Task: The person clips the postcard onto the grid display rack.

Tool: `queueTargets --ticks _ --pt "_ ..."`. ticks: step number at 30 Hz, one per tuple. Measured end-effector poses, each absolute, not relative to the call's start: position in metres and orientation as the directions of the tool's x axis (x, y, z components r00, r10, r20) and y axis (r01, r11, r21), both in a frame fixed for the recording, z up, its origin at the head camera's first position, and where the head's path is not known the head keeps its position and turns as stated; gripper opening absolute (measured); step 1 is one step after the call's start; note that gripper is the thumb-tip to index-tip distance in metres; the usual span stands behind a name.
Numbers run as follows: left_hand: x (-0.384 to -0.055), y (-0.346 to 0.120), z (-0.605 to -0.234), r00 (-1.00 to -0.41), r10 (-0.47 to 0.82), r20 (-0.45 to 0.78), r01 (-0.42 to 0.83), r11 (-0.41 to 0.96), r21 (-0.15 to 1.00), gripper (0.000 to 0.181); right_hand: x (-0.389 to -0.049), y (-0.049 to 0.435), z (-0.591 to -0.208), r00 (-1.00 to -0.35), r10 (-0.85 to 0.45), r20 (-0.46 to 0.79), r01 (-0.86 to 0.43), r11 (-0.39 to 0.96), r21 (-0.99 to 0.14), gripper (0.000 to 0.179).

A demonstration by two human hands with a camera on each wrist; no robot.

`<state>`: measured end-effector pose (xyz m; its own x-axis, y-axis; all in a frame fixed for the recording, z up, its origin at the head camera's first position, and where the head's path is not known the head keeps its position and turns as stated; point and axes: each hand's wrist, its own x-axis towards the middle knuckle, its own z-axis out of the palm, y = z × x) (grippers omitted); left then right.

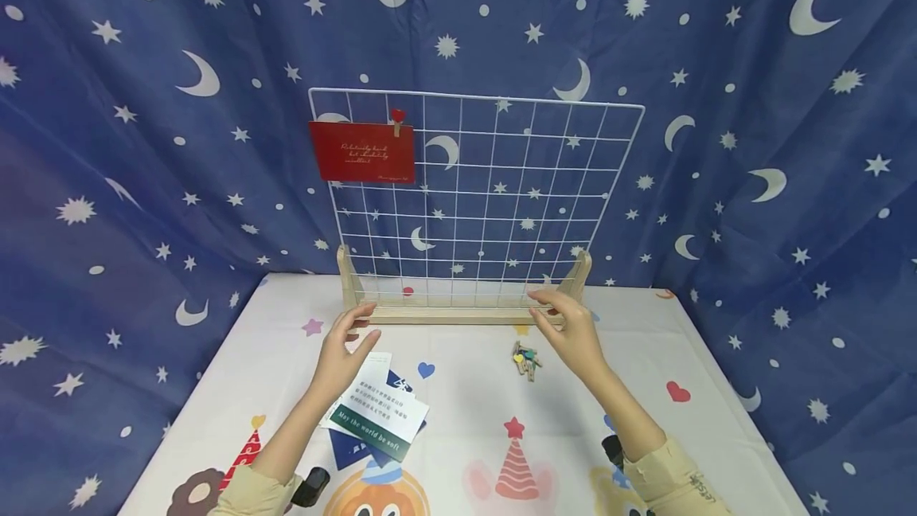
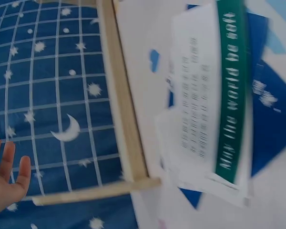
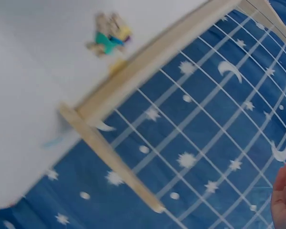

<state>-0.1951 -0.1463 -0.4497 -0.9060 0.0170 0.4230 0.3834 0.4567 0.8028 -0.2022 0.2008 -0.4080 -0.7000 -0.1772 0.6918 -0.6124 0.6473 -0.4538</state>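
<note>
Where cards (image 1: 380, 411) overlap, "May the world be soft" shows.

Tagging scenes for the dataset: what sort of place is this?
Likely a curtained tabletop booth, perhaps for recording: a star-and-moon curtain hangs behind and at both sides, around a white, cartoon-print table surface with a wire grid on a wooden base.
</note>
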Motion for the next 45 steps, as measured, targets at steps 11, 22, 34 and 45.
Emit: queueTargets --ticks 11,22,34,45 --pt "-0.171 -0.175 -0.485 -0.921 -0.063 0.384 0.294 0.534 0.793 0.037 -0.185 0.219 -0.453 -0.722 -0.1 0.684 -0.567 0.651 -0.504 0.027" --pt "-0.162 -0.177 -0.513 -0.957 -0.04 0.288 0.219 0.557 0.802 0.037 -0.173 0.23 -0.494 -0.759 -0.091 0.645 -0.524 0.674 -0.521 0.026" --pt "-0.162 -0.179 -0.526 -0.976 -0.018 0.219 0.17 0.564 0.808 0.039 -0.173 0.239 -0.512 -0.819 -0.087 0.567 -0.444 0.722 -0.531 0.024" --pt "-0.178 -0.172 -0.542 -0.977 0.12 0.179 0.211 0.691 0.691 0.043 -0.185 0.26 -0.522 -0.871 -0.11 0.479 -0.378 0.773 -0.509 0.023"
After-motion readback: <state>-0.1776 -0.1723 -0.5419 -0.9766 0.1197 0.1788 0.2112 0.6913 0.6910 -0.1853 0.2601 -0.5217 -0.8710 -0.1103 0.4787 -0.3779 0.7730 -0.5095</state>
